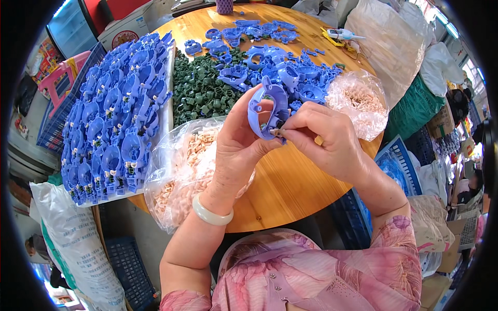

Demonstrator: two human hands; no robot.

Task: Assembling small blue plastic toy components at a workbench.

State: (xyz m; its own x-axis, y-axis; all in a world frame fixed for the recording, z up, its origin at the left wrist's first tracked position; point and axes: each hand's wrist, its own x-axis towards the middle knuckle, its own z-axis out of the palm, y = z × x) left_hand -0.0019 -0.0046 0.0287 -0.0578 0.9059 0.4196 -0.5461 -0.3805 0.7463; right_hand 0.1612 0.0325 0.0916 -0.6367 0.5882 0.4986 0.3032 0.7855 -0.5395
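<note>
My left hand [234,140] is closed round a blue plastic part [280,101], a hollow, ring-like shell piece tilted upright above the table's middle. At its lower edge my right hand [329,136] pinches a small cream-coloured plastic piece [275,132]; something dark shows beside it, too small to make out. My fingertips partly hide where the two meet. Behind my hands lie a heap of loose blue parts [311,70] and a pile of dark green pieces [205,88]. Under my left wrist sits a clear bag of pinkish-beige pieces [179,168].
On the left a white-edged board [168,98] bears rows of blue assemblies [111,119]. A second bag of beige pieces [358,103] rests at the round wooden table's [290,192] right edge. Far right on it lie a white-and-blue bottle [342,34] and yellow cord; a purple cup [224,6] stands behind.
</note>
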